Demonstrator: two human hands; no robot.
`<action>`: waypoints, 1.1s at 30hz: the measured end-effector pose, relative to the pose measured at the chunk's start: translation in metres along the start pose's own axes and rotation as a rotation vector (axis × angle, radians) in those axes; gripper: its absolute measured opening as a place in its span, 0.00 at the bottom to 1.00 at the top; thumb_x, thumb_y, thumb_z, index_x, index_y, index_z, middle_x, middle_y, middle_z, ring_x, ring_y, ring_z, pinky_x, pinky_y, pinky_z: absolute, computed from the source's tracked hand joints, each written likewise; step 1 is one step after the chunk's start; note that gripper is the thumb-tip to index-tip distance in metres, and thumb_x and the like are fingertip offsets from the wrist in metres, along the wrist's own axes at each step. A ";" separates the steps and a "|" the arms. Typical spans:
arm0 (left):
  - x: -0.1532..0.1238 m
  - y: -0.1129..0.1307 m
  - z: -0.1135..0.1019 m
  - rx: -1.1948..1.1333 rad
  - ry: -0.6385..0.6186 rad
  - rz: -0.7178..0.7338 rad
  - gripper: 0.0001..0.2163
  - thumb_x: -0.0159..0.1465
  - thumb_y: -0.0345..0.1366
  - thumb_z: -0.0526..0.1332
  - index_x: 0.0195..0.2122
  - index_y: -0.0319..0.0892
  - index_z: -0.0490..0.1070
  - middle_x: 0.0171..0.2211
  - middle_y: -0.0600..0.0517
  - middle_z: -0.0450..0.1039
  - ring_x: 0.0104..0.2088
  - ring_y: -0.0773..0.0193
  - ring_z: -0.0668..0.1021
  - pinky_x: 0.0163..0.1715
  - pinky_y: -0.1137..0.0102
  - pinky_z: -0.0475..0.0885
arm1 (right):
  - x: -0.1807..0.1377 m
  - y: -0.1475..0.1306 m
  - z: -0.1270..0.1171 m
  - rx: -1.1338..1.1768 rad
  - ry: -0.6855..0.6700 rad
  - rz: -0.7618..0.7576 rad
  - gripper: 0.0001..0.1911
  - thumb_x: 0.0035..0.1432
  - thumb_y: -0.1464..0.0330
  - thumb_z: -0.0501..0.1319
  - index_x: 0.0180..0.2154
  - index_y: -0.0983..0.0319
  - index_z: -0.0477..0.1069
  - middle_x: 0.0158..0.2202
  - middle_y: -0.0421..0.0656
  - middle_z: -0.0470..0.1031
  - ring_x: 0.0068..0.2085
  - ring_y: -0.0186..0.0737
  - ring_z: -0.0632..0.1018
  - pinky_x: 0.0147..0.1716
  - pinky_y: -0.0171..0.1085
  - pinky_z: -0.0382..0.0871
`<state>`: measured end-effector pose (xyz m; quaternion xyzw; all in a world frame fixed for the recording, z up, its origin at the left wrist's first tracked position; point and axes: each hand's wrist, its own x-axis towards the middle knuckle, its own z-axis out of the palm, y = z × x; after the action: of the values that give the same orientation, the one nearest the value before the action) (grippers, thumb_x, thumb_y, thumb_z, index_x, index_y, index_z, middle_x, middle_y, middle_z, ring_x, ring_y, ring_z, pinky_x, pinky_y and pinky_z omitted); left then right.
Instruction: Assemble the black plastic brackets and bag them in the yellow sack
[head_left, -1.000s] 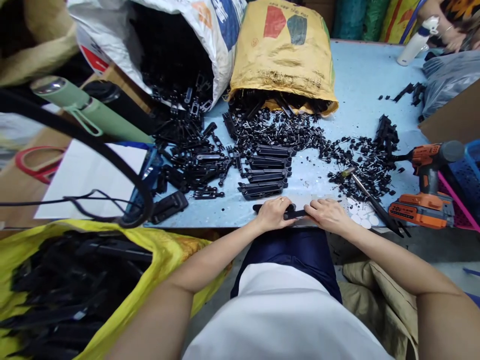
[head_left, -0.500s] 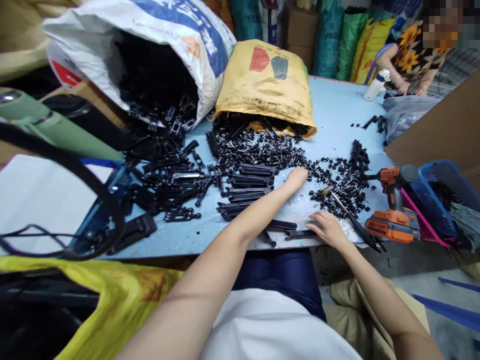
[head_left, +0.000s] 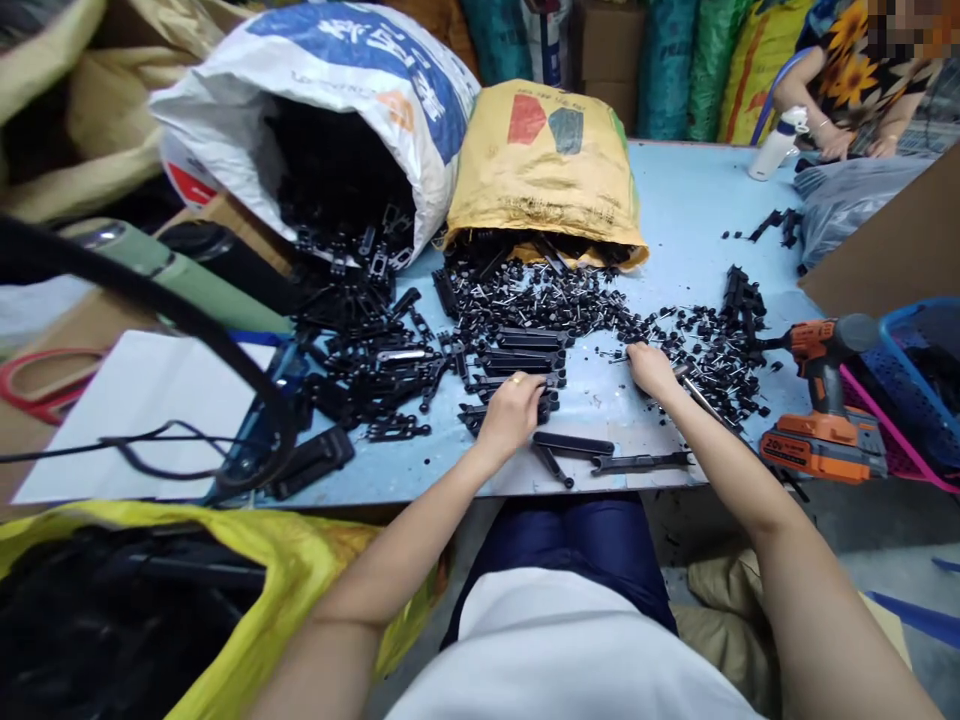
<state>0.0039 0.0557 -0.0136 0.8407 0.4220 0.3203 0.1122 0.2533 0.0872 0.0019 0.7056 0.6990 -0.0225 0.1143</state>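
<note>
My left hand (head_left: 514, 412) is closed at the row of long black plastic parts (head_left: 525, 360), fingers curled down among the nearer ones. What it grips is hidden. My right hand (head_left: 651, 368) has its fingertips pinched together at the left edge of a pile of small black-headed screws (head_left: 712, 350); anything between them is too small to make out. Between my forearms, near the table's front edge, lie a flat black bar (head_left: 574, 444), a short black arm (head_left: 553, 466) and a fork-ended black piece (head_left: 641, 463). A hammer-like tool (head_left: 701, 396) lies partly behind my right wrist.
An orange cordless drill (head_left: 821, 400) stands at the right beside a blue basket (head_left: 911, 345). A white sack (head_left: 442, 110) and a yellow sack (head_left: 544, 170) spill black parts at the back. An open yellow bag (head_left: 315, 570) is front left. Another person's hands (head_left: 836, 143) are far right.
My left hand has moved from the small screws back and left to the long black parts. My right hand has gone from the front pieces forward to the screws. The view has shifted slightly.
</note>
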 end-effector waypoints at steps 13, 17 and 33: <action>-0.039 0.013 -0.017 0.279 -0.334 0.192 0.12 0.60 0.20 0.48 0.33 0.38 0.69 0.31 0.47 0.69 0.35 0.61 0.72 0.35 0.68 0.70 | -0.028 -0.005 0.008 0.460 0.270 -0.262 0.11 0.57 0.64 0.56 0.38 0.62 0.73 0.35 0.47 0.75 0.36 0.41 0.74 0.37 0.39 0.67; -0.045 0.010 0.001 0.299 -0.283 0.176 0.10 0.64 0.25 0.48 0.36 0.36 0.69 0.29 0.48 0.70 0.32 0.62 0.72 0.34 0.69 0.69 | -0.051 -0.008 0.001 0.569 0.352 -0.300 0.15 0.59 0.60 0.54 0.39 0.63 0.72 0.35 0.47 0.74 0.33 0.39 0.74 0.35 0.38 0.68; -0.061 0.005 0.015 0.311 -0.104 0.176 0.13 0.65 0.29 0.46 0.43 0.38 0.69 0.32 0.45 0.73 0.35 0.60 0.73 0.30 0.67 0.65 | -0.112 -0.039 -0.027 0.024 -0.117 -0.452 0.11 0.59 0.75 0.51 0.30 0.66 0.72 0.30 0.50 0.70 0.34 0.40 0.74 0.33 0.33 0.64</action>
<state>-0.0101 0.0063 -0.0496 0.8969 0.3849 0.2162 -0.0259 0.2088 -0.0174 0.0449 0.5301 0.8310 -0.0967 0.1381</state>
